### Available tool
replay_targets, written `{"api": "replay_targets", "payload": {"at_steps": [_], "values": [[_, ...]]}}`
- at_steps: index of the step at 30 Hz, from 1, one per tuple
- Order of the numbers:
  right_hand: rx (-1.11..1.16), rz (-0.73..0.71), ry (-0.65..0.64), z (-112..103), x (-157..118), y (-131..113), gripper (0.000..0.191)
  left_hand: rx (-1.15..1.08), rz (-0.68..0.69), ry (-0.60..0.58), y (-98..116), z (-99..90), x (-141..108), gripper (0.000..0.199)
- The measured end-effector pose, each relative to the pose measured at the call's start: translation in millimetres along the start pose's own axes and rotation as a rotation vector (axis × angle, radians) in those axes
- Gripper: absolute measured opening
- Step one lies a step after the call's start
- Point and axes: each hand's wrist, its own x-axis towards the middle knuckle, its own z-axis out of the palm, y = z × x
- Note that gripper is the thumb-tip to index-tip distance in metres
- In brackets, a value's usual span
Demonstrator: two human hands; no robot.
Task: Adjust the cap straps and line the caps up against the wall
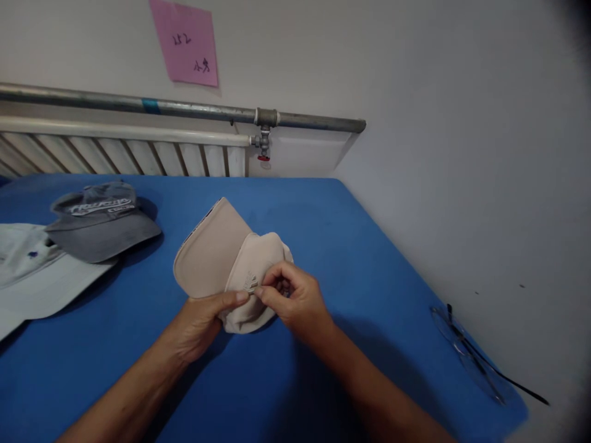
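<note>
"So, from your end, where does the beige cap sit?"

"Over the middle of the blue table, between both hands, its brim pointing away and to the left. Whether it rests on the surface or hangs just above, I can't tell from my feed."

"And the hands?"

"I see the left hand grasping the cap's near side, where brim meets crown, thumb on top and fingers mostly hidden beneath. The right hand has thumb and index finger almost together at the logo; I can't make out whether any cloth is pinched there."

"What worries you?"

"Mainly the crown. It looks soft and half collapsed, so a hard tug at the logo could pucker the fabric or lift the stitching, if it is stitched. A loose left thumb might let the cap twist."

"Anything around it?"

"I'd watch the glasses by the table's right edge; a wide elbow swing could knock them off. The grey cap, overlapping the white cap, lies well apart on the left, so I expect little trouble there."
</note>
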Motion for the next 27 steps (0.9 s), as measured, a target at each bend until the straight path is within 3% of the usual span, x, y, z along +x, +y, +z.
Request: {"api": "replay_targets", "payload": {"at_steps": [12,16,27], "values": [[0.085,0.091,-0.019,-0.3,2.7,4.0,0.016,0.048,0.021,-0.014,-0.4,-1.0,0.1,0.057],[0.022,0.056,0.013,1.5,2.6,3.8,0.023,0.084,0.054,-0.038,-2.3,-1.7,-1.3,0.054],[0.032,0.076,0.009,1.2,3.1,4.4,0.019,0.133,0.075,-0.058,-3.9,-6.6,0.6,0.059]]}}
